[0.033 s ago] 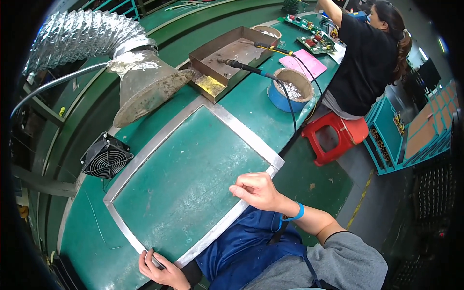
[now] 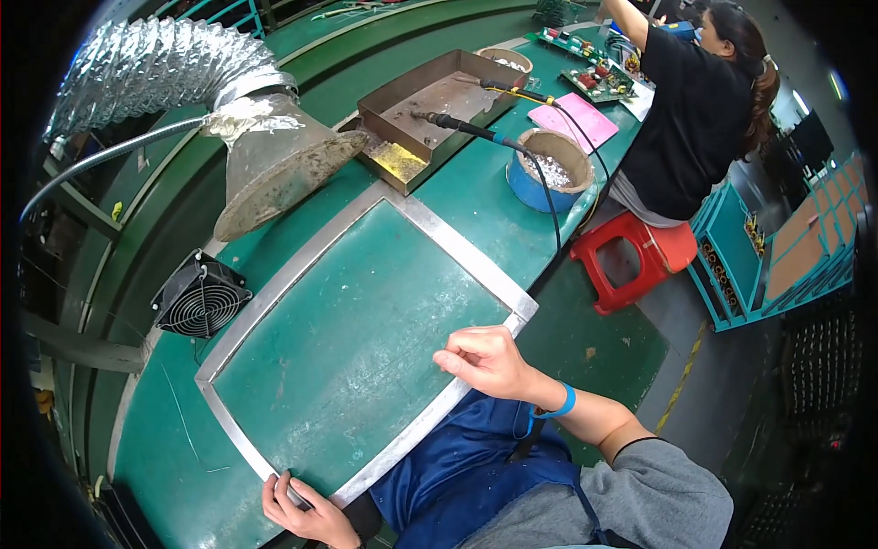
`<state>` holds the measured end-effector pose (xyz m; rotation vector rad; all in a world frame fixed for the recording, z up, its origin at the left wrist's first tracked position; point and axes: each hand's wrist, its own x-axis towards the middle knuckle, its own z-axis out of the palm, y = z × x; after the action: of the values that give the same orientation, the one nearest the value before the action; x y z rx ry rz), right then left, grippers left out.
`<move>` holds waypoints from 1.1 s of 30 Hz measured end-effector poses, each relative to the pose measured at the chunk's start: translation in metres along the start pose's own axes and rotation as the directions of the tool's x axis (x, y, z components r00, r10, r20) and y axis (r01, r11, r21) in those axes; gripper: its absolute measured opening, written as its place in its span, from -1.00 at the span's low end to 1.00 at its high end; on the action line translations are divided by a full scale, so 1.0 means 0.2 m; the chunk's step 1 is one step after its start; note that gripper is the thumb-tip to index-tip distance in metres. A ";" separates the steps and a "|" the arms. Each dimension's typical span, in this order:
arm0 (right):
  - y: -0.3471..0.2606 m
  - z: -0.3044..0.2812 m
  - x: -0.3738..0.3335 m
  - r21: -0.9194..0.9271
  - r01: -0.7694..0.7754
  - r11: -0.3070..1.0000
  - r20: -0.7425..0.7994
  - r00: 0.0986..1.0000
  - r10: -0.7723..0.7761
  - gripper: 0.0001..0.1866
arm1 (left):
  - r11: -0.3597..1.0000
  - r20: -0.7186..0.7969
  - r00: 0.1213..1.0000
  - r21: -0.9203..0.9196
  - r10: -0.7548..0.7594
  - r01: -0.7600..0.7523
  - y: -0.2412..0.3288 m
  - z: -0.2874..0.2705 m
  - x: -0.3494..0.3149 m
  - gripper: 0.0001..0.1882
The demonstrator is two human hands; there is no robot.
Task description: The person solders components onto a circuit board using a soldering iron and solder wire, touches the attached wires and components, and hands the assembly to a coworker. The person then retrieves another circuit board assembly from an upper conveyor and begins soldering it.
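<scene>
A metal frame (image 2: pixel 457 254) lies flat on the green bench mat, enclosing a bare stretch of green surface. At the frame's near left corner is my left hand (image 2: pixel 315 517), its fingers curled around a small dark grey piece that I cannot identify. My right hand (image 2: pixel 489 360) is closed in a loose fist above the frame's near right side; nothing shows in it. A blue band (image 2: pixel 567 400) circles my right wrist.
Beyond the frame stand a metal tray (image 2: pixel 434 101) with two soldering irons (image 2: pixel 466 126) across it and a blue pot (image 2: pixel 540 188). A fume hood (image 2: pixel 274 160) and fan (image 2: pixel 203 297) are at left. A person (image 2: pixel 690 119) sits at right on a red stool (image 2: pixel 631 256).
</scene>
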<state>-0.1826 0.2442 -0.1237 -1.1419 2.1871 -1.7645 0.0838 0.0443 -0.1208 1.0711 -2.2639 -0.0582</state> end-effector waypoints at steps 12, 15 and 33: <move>0.00 0.00 0.00 -0.026 0.003 1.000 -0.011 1.000 -0.003 -0.73 | 1.000 0.000 1.000 -0.011 -0.019 0.019 0.01 0.00 0.00 -0.82; -0.01 0.00 0.01 -0.030 0.008 1.000 -0.013 1.000 -0.009 -0.73 | 1.000 0.001 1.000 -0.013 -0.019 0.019 0.01 0.00 0.00 -0.83; -0.01 0.01 0.00 -0.001 0.010 1.000 -0.040 0.999 -0.010 -0.71 | 1.000 0.009 1.000 0.001 -0.020 0.020 0.01 0.00 0.00 -0.83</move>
<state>-0.1822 0.2425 -0.1228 -1.1300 2.2084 -1.8055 0.0822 0.0466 -0.1205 1.0963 -2.2616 -0.0703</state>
